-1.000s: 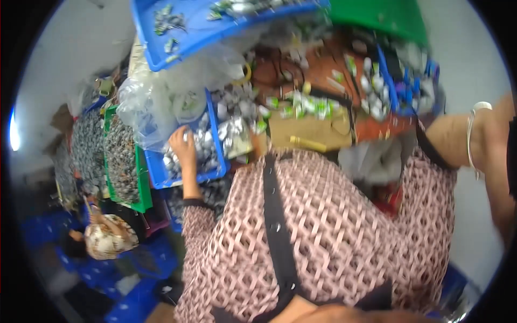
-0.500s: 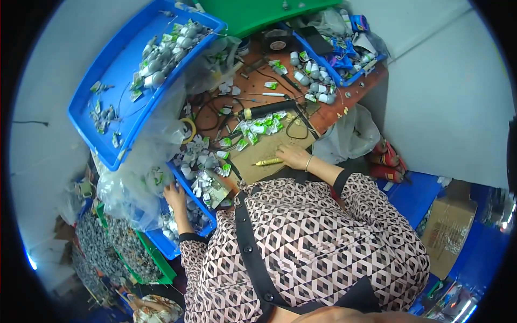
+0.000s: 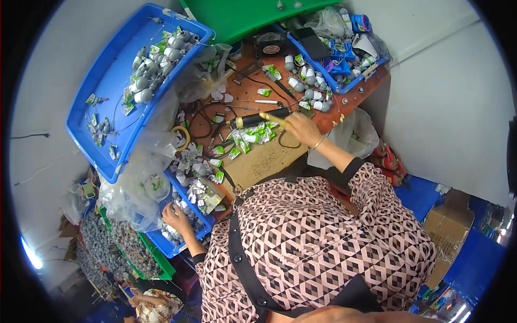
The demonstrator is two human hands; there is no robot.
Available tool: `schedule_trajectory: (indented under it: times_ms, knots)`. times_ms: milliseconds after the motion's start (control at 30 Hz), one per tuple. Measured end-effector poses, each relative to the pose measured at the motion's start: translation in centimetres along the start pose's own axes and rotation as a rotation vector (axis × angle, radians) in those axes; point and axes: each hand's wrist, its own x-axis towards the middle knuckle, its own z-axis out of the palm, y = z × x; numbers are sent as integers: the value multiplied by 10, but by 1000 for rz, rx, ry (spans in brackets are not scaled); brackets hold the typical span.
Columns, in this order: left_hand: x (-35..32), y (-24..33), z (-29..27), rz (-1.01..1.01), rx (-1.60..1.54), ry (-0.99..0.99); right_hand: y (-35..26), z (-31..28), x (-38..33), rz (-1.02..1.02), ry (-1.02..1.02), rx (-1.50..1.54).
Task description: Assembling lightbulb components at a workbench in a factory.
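In my right hand (image 3: 302, 131) is a slim yellow tool (image 3: 273, 119), its end pointing left above a black-handled tool with a brass-coloured collar (image 3: 264, 117). My fingers are closed round it; its exact kind is unclear. Below lies a worn cardboard sheet (image 3: 264, 161), with several small green-and-white labelled pieces (image 3: 250, 138) at its far edge. My left hand (image 3: 176, 219) reaches into a blue bin (image 3: 203, 229) at the left, which holds grey-and-white bulb-shaped parts (image 3: 171, 232). Its fingers are bent and slightly apart over the parts, the tips partly hidden.
A large blue tray (image 3: 99, 78) of grey parts stands far left, beside clear plastic bags (image 3: 129, 199). Another blue bin (image 3: 347, 89) sits far right, with grey-and-white parts (image 3: 309, 78) beside it. Tape (image 3: 186, 139) and cords lie on the table. Another person (image 3: 156, 307) is at lower left.
My right hand has picked the yellow tool off the cardboard and moved it away and to the right. My left hand has shifted nearer within the bin.
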Motion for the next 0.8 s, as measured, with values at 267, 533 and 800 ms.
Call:
schedule_trajectory:
  times_ms: [267, 533, 800]
  knots:
    - [-3, 32, -3, 49, -28, 15, 2, 18, 74, -67, 142, -198]
    - [-9, 43, -9, 20, -77, 32, -6, -9, 43, -23, 272, -251]
    - [15, 63, -17, 61, -89, 62, 42, -44, 9, 155, 249, -411]
